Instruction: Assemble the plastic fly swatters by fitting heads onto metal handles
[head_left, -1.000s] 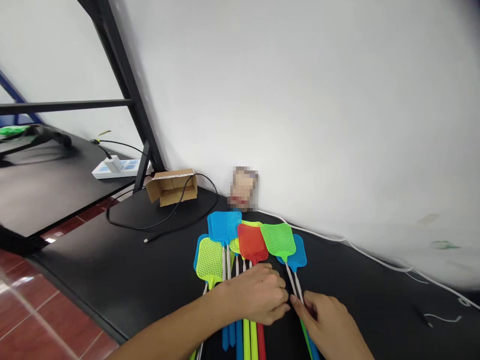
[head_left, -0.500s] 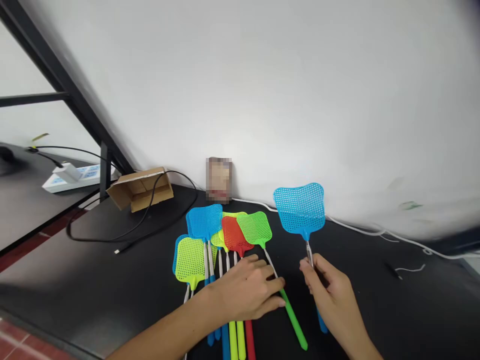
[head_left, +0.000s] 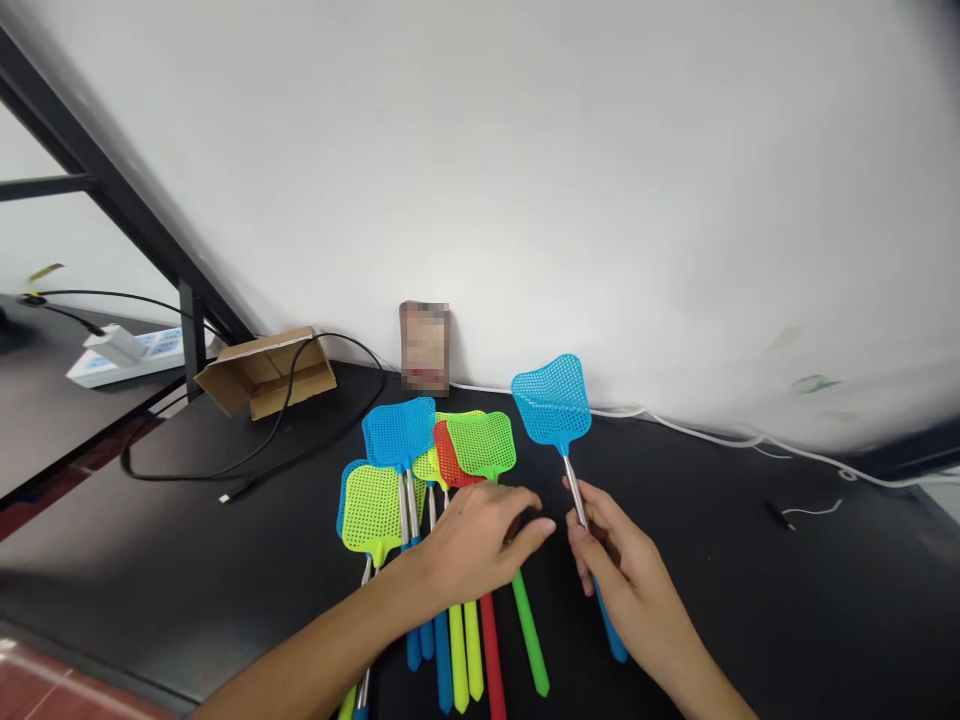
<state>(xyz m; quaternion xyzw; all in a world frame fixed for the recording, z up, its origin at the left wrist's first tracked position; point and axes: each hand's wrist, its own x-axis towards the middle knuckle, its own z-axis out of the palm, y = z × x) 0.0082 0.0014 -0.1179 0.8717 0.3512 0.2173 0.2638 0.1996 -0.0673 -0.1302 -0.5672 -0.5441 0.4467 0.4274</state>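
My right hand (head_left: 619, 575) grips a blue fly swatter (head_left: 555, 400) by its metal rod, head upward and leaning slightly left. Above the other swatters is my left hand (head_left: 491, 535), thumb and fingers apart with nothing between them. Beneath it runs a green fly swatter (head_left: 484, 443), its rod partly hidden by that hand. A red fly swatter (head_left: 493, 660) lies just left of the green one, its head partly covered. Farther left, blue fly swatters (head_left: 397, 432) and yellow-green fly swatters (head_left: 373, 505) overlap, and my left forearm hides parts of their handles.
An open cardboard box (head_left: 270, 370) with a black cable (head_left: 259, 490) looped before it stands back left. A small blurred packet (head_left: 425, 348) leans on the wall. White cable (head_left: 705, 432) follows the wall's base. A power strip (head_left: 142, 355) lies on the neighbouring desk.
The green swatter has shifted left and lies straighter, closer to the red one. My left hand's fingers have come off its handle. The held blue swatter has moved left and now tilts left.
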